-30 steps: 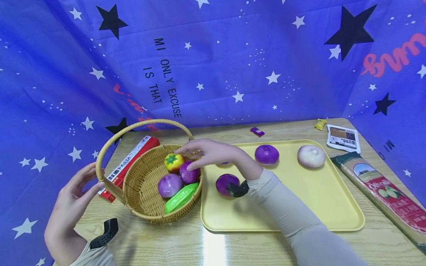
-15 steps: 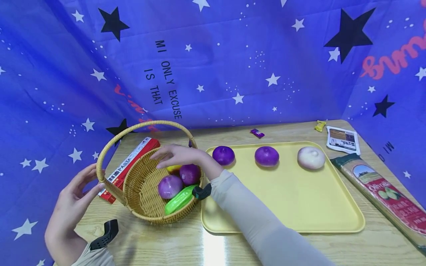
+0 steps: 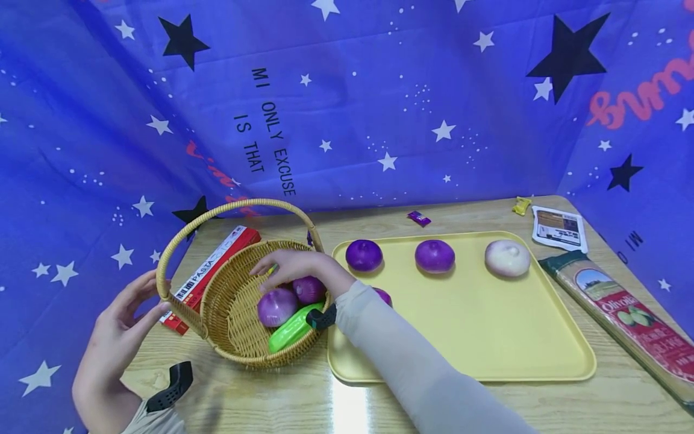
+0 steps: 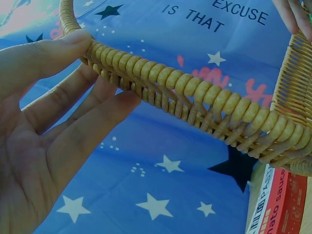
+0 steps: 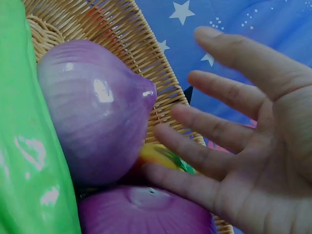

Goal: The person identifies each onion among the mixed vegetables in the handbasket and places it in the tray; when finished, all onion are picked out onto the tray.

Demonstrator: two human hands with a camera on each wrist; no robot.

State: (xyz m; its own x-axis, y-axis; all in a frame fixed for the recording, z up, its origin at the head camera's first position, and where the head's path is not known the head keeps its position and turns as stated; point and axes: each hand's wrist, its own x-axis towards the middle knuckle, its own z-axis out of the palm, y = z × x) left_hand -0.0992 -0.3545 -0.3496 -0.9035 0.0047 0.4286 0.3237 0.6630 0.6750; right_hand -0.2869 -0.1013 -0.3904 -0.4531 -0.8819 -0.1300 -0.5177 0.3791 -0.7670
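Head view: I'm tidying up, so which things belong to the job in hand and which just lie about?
Probably the job: basket, its two onions, green vegetable, yellow vegetable; tray, its four onions.

Probably lying about: pasta box, purple packet, yellow packet, white packet, long bag.

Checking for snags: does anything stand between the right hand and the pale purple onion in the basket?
Nothing visible does. In the right wrist view, no object crosses between the right hand and the pale purple onion; the yellow vegetable shows partly behind the hand, off that path.
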